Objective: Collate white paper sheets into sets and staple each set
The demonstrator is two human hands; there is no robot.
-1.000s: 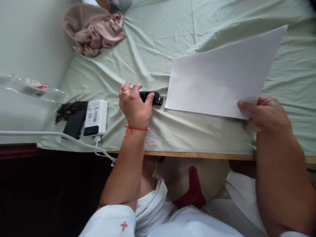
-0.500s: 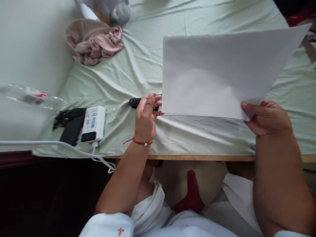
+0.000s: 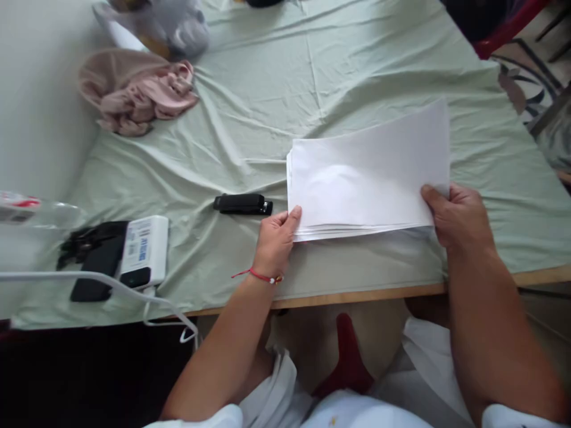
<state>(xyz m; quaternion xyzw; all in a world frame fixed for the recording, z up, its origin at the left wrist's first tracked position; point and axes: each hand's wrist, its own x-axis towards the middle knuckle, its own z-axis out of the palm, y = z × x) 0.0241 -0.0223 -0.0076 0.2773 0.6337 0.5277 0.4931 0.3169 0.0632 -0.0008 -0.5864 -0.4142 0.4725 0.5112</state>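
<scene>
A stack of white paper sheets [image 3: 366, 178] is held between my two hands, low over the cloth-covered table, its right side raised. My left hand [image 3: 277, 235] pinches the near left corner, thumb on top. At the right edge my right hand [image 3: 461, 214] grips the sheets with its thumb on the upper face; its other fingers are hidden underneath. The sheets lie slightly out of line along the left and near edges. Just left of the paper a black stapler [image 3: 243, 204] rests on the cloth, close to my left hand and apart from it.
A white power bank [image 3: 145, 249] with a cable [image 3: 89, 275] and a black phone [image 3: 96, 276] lie at the left. Beyond are a clear plastic bottle [image 3: 40, 211] and a crumpled pink cloth [image 3: 143, 95]. The table's wooden edge [image 3: 348, 297] runs in front of me.
My left hand has left the stapler and now holds the paper's left corner. The stack has come down lower and flatter, with several layered edges showing. The camera view has shifted.
</scene>
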